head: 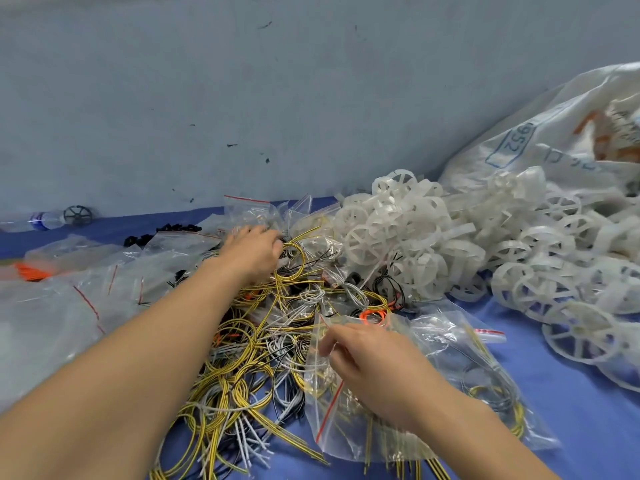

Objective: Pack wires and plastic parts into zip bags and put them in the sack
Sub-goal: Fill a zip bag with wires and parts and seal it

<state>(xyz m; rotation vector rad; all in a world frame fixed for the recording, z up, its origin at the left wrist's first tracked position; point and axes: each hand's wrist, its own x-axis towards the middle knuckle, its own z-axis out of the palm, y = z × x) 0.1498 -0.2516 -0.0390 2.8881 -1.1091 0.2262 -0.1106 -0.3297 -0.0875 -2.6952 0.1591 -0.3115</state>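
A clear zip bag is pinched at its red-striped mouth by the right hand. It lies on the near right edge of the wires, with the mouth turned left toward the heap and the strip running far to near. The left hand is sunk into yellow loops at the heap's far edge; whether it grips cannot be told. Bare blue table is left at the near right. White plastic wheels and the sack bound the right, empty bags crowd the left, and a wall closes the far side.
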